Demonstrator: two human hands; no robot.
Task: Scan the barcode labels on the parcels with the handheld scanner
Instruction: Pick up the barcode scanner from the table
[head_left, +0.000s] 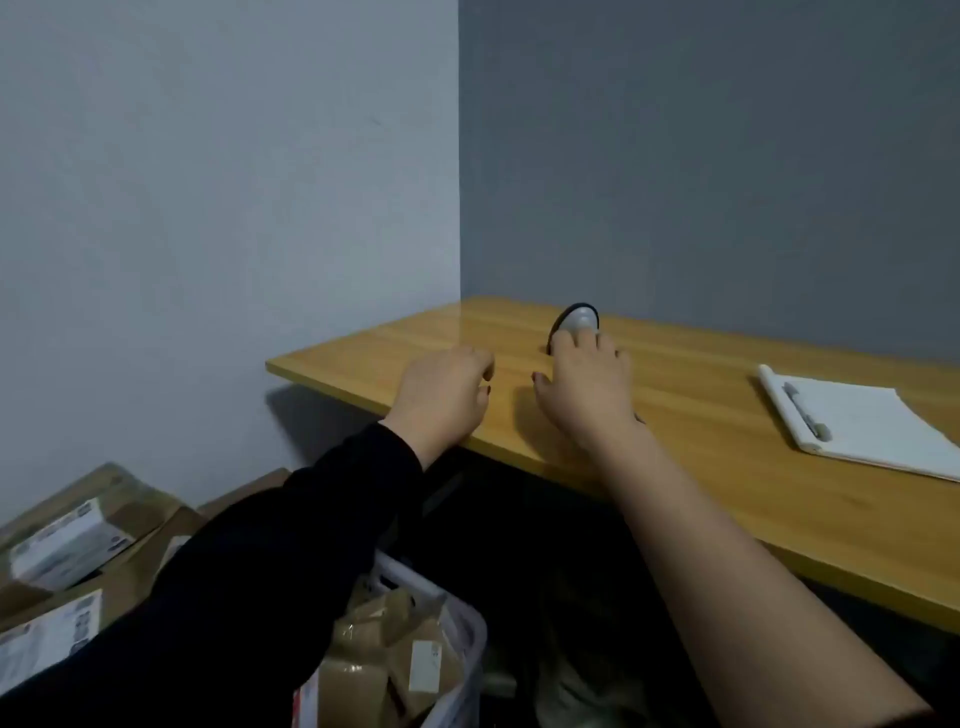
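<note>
The handheld scanner (577, 318), grey-white with a black rim, lies on the wooden table (727, 467) near the back wall. My right hand (587, 384) lies over it, fingertips touching its head, thumb spread out to the left; most of the scanner is hidden under the hand. My left hand (444, 395) rests on the table's front edge, fingers curled, holding nothing. Brown cardboard parcels (78, 540) with white labels are stacked at the lower left. More parcels (384, 654) fill a white basket (457, 597) below the table.
A white notepad (872, 426) with a pen (805, 410) on it lies at the table's right. Grey walls meet in a corner behind the table. The space under the table is dark.
</note>
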